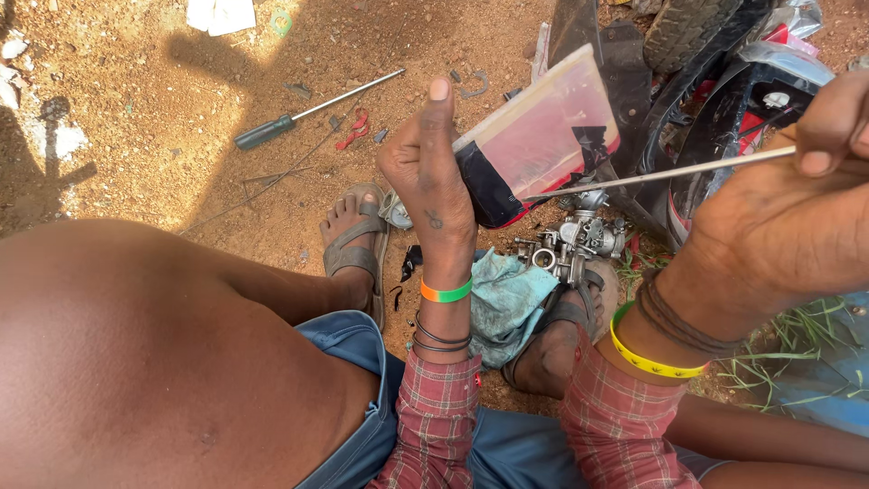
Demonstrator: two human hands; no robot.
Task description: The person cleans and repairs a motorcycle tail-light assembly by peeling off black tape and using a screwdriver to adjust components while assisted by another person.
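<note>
Our left hand point(430, 167) grips the clear plastic container point(541, 136) above the carburettor point(568, 246) on the dirt, while our right hand point(797, 217) pinches a thin metal rod point(661, 172) that could, we judge, slip and puncture it.

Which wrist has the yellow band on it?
The right hand, the one holding the thin metal rod, wears the yellow band. The left hand wears an orange-and-green band instead.
</note>
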